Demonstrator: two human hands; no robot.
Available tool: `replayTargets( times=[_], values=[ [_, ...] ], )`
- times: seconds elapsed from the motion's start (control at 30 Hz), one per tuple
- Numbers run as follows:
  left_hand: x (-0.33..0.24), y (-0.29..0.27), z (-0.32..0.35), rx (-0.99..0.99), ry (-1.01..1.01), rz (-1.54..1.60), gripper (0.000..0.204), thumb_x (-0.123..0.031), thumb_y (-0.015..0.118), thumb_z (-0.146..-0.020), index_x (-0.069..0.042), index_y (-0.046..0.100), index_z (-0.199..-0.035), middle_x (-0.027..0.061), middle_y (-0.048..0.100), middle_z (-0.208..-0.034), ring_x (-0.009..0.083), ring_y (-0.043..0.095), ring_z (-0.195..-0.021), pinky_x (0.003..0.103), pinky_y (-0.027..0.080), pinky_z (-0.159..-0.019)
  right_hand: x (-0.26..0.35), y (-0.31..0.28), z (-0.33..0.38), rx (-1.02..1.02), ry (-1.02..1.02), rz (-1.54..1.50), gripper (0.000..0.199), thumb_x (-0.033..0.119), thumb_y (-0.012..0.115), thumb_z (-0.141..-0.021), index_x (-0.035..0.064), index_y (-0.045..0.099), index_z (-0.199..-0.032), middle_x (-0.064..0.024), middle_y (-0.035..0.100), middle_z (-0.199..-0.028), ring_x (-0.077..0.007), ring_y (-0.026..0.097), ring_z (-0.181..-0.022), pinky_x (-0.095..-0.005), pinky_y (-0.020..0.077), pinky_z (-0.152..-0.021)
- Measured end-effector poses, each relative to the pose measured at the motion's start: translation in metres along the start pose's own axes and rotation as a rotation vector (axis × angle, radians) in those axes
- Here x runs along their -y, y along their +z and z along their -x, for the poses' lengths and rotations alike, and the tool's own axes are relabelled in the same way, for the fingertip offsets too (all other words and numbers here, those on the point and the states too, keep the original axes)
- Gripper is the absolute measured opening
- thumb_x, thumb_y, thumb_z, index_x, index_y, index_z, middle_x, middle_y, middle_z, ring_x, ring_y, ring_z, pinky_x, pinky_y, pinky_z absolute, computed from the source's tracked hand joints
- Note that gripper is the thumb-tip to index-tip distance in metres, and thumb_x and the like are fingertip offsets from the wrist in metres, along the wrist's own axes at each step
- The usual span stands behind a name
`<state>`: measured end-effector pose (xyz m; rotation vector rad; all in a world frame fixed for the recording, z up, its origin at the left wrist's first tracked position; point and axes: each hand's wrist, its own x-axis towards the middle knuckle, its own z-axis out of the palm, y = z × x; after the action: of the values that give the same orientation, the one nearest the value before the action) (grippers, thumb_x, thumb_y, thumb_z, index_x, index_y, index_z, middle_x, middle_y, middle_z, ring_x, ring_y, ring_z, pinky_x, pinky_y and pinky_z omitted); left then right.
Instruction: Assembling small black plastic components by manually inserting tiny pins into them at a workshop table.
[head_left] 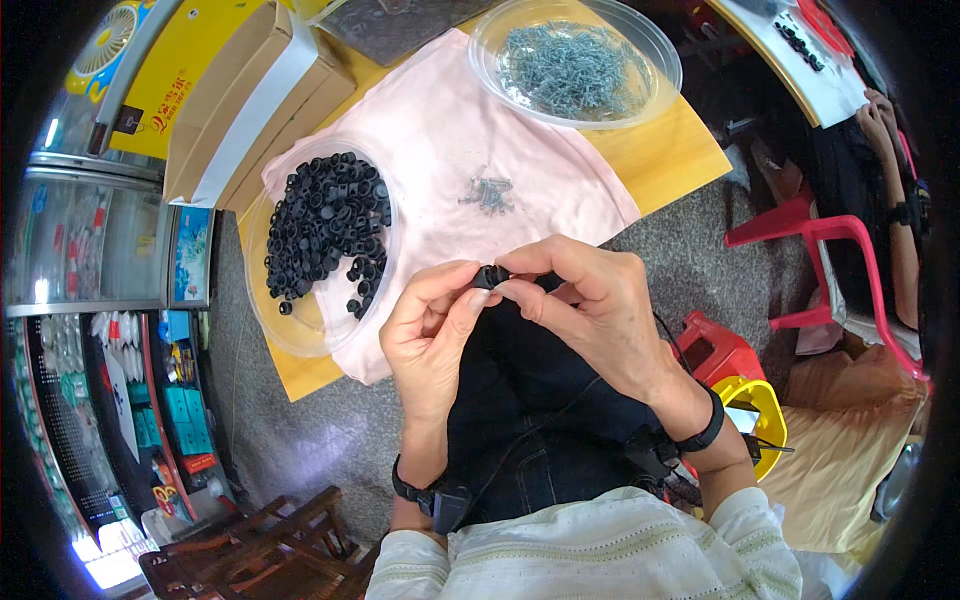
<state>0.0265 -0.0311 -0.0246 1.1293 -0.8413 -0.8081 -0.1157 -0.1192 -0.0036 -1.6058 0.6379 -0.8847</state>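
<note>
- The left hand (pixel 428 335) pinched a small black part (pixel 490 277) between its thumb and pointing finger.
- The right hand (pixel 600 300) pinched the same small black part from the other side, so the tips of both hands nearly met.
- The small black part was up in front of the person, over the near edge of the pink cloth (pixel 430 150) and the person's dark lap.
- A bit of something dark (pixel 548 281) showed under the right hand's bent fingers, but it was too hidden to tell what it was.
- To the left, a round clear tub (pixel 257 300) held lots of black pieces (pixel 325 215), most of them heaped toward the back.
- A little pile of thin gray metal bits (pixel 490 194) lay on the pink cloth, just past the hands.
- Farther back on the right, a clear bowl (pixel 672 75) held a big heap of gray metal bits (pixel 570 70).
- The pink cloth covered much of a yellow wooden table (pixel 690 165).
- A brown cardboard box (pixel 225 110) stood at the back left.
- Off to the right, near a red plastic chair (pixel 850 228), another person's hand (pixel 876 120) was by a white table top (pixel 835 95).
</note>
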Motion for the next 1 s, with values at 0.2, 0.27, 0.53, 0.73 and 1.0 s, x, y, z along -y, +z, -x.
replayTargets(
  times=[0.2,0.27,0.53,0.73,1.0],
  values=[
    [0.001,0.001,-0.001,0.003,0.020,-0.049,0.022,0.009,0.060,-0.086,0.007,0.060,-0.108,0.0135,0.060,-0.109,0.0183,0.064,-0.092,0.029,0.055,-0.082,-0.009,0.002,0.003,-0.064,-0.115,0.097,0.019,0.003,0.069,-0.080,-0.0014,0.064,-0.097,-0.0128,0.066,-0.084,-0.0226,0.066,-0.072,-0.0297,0.0524,-0.063],
    [0.002,0.002,-0.001,0.002,0.022,-0.039,0.022,0.009,0.060,-0.086,0.007,0.060,-0.108,0.0136,0.060,-0.109,0.0184,0.064,-0.091,0.029,0.055,-0.082,-0.010,0.001,0.004,-0.074,-0.205,0.172,0.021,0.002,0.068,-0.079,-0.0003,0.064,-0.099,-0.0132,0.066,-0.087,-0.0266,0.066,-0.078,-0.0322,0.0527,-0.068],
    [0.003,0.004,-0.002,0.002,0.090,-0.101,0.022,0.010,0.062,-0.084,0.005,0.063,-0.106,0.0138,0.060,-0.108,0.0175,0.065,-0.090,0.027,0.055,-0.080,-0.012,-0.002,0.005,-0.056,-0.332,0.283,0.028,-0.002,0.066,-0.078,-0.0018,0.061,-0.106,-0.0148,0.065,-0.093,-0.0293,0.064,-0.084,-0.0345,0.0528,-0.070],
    [0.003,0.004,-0.001,0.040,0.111,-0.278,0.020,0.009,0.063,-0.083,0.005,0.065,-0.103,0.0138,0.061,-0.107,0.0171,0.065,-0.087,0.026,0.055,-0.080,-0.012,-0.004,0.005,-0.043,-0.317,0.303,0.026,-0.003,0.065,-0.079,-0.0025,0.061,-0.104,-0.0155,0.063,-0.091,-0.0294,0.064,-0.082,-0.0340,0.0527,-0.068],
    [0.001,0.013,-0.003,0.004,-0.007,-0.015,0.018,0.008,0.064,-0.083,0.005,0.065,-0.101,0.0135,0.061,-0.106,0.0194,0.066,-0.087,0.028,0.056,-0.078,-0.010,0.000,0.005,-0.058,0.049,-0.112,0.014,-0.002,0.064,-0.082,-0.0022,0.063,-0.096,-0.0129,0.063,-0.089,-0.0225,0.065,-0.078,-0.0308,0.0516,-0.067]
  ],
)
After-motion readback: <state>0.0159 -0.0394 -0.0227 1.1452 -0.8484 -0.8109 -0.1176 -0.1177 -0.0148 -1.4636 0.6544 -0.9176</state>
